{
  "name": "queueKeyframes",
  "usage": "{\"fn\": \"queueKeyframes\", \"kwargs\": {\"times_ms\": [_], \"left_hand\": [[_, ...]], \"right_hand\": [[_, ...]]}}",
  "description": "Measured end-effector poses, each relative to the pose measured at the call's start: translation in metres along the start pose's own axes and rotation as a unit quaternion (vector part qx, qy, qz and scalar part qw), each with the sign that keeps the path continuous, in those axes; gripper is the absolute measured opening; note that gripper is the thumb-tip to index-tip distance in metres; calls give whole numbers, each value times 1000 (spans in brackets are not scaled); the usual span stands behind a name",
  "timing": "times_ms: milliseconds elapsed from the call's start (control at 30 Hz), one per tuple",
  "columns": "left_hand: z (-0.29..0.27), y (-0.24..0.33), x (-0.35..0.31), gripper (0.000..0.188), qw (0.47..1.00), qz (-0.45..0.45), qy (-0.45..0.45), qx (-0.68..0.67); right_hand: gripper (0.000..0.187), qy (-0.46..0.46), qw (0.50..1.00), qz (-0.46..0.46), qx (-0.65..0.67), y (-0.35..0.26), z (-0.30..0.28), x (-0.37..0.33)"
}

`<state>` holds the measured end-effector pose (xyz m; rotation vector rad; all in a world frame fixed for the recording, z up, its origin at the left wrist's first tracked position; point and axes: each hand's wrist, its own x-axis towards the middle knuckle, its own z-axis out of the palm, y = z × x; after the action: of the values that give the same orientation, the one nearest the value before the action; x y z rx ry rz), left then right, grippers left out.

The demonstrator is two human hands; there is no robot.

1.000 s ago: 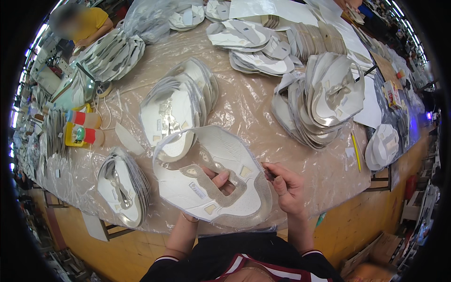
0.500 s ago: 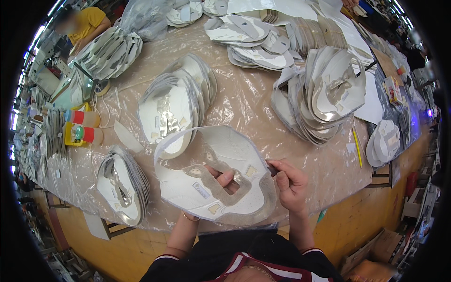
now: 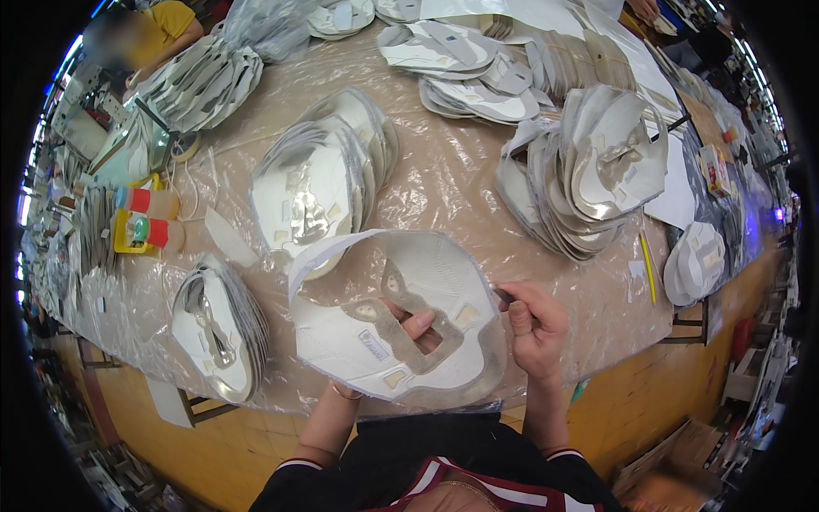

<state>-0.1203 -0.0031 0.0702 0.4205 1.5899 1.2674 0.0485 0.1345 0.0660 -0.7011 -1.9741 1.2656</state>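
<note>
A white and grey shoe upper (image 3: 341,337), flat at the near side and curling up along its far rim, is held over the front of the table. From beneath it, my left hand (image 3: 416,324) grips the piece, its thumb and part of a finger showing through the middle opening; the rest is hidden. At the upper's right edge, my right hand (image 3: 536,322) is closed in a pinch on a small dark thing that I cannot make out. Left of the held piece stands a stack of similar uppers (image 3: 217,333), and a larger stack (image 3: 303,192) lies just beyond.
Another tall stack of uppers (image 3: 597,162) stands at the right, beside a yellow pen-like stick (image 3: 648,269). Clear plastic sheeting (image 3: 435,183) covers the table. Red-banded bottles (image 3: 162,233) sit in a yellow tray at the left. A person in yellow (image 3: 175,21) works at the far left.
The shoe upper and both my hands have shifted slightly to the right. The small dark thing in my right hand still points toward the upper's edge. My view has moved a little.
</note>
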Motion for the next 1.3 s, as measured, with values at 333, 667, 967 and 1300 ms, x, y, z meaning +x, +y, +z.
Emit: {"fn": "queueKeyframes", "kwargs": {"times_ms": [333, 667, 967, 1300], "left_hand": [[6, -8, 4, 28, 996, -40, -9, -81], [-9, -75, 28, 34, 988, 105, -111, -15], [-32, -40, 8, 17, 858, 331, 169, 354], [29, -77, 74, 21, 794, 363, -41, 486]], "right_hand": [[27, 69, 968, -105, -215, -5, -1, 3], [23, -53, 968, 247, 12, 51, 16, -10], [25, -36, 976, 202, -79, 67, 26, -18], [30, 32, 985, 134, -101, 47, 12, -31]]}}
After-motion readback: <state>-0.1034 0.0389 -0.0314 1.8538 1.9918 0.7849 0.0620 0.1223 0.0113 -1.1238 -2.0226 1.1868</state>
